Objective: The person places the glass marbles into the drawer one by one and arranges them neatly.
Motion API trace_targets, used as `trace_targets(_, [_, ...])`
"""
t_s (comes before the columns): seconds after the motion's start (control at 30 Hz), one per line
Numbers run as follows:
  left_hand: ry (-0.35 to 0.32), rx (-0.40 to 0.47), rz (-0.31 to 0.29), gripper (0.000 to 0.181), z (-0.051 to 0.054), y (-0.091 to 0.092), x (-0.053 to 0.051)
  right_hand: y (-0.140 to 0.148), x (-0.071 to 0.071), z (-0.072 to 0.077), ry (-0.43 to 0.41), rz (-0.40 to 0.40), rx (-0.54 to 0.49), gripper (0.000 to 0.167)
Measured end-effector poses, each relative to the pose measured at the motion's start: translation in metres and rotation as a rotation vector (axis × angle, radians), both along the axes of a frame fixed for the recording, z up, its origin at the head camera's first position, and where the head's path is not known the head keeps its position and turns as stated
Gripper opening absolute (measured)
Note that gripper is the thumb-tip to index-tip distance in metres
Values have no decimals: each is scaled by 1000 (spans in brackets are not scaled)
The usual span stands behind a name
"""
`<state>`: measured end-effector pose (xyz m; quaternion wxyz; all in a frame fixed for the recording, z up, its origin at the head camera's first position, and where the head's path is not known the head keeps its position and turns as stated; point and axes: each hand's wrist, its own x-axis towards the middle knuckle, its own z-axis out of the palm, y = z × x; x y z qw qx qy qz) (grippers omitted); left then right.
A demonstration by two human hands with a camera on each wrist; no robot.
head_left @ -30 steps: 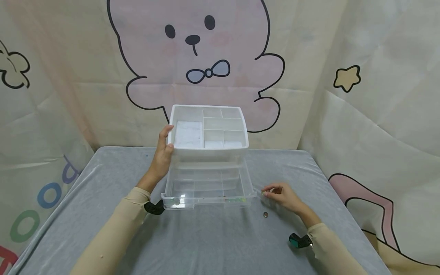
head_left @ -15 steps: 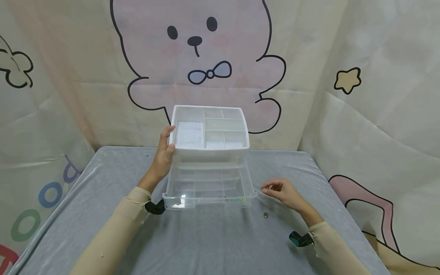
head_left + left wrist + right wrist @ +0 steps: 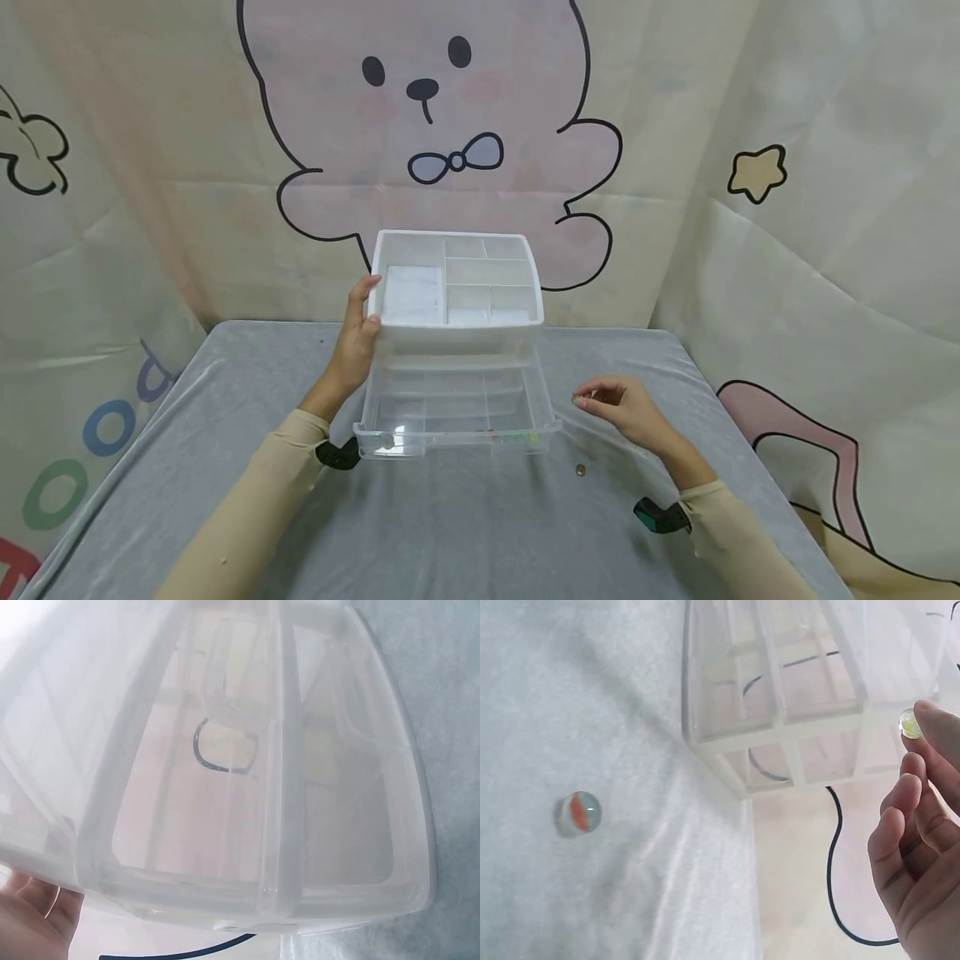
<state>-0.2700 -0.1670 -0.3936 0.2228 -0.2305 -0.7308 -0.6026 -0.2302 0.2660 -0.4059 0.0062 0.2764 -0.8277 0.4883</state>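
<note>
A plastic storage box with a divided white top tray (image 3: 457, 279) and a clear, compartmented drawer (image 3: 453, 408) pulled out below it stands at mid-table. My left hand (image 3: 357, 333) grips the top tray's left side, thumb in front; in the left wrist view only part of the hand (image 3: 37, 919) shows. To the right of the drawer, my right hand (image 3: 618, 408) pinches a clear marble with yellow-green inside (image 3: 909, 724) between thumb and forefinger, above the cloth. Another marble, clear with an orange streak (image 3: 581, 812), lies on the cloth. Small coloured things (image 3: 517, 437) show through the drawer's front.
A grey cloth (image 3: 480, 533) covers the table. Behind it hangs a backdrop (image 3: 675, 100) with a printed bear, and printed sheets stand at both sides. Each wrist wears a black device (image 3: 660, 515).
My right hand has risen a little and drawn slightly right, away from the drawer, with its marble. My left hand keeps its hold on the tray.
</note>
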Motion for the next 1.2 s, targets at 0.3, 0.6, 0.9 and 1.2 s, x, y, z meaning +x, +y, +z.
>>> trace_targets(0.3, [4,1,1,54,-1,-1,-1,-5,-2,14,26,15,-11,12])
trace_targets(0.6, [5,7,-11,53,-1,-1,-1,-13,0,28,63,51,-44,11])
trace_targets(0.9, [-4,10,-18,52,0,0,0,-26,0,41,117,80,-61,12])
trace_targets(1.2, [-6,18,-17,53,-2,-1,0,-45,7,56,182,114,-91,12])
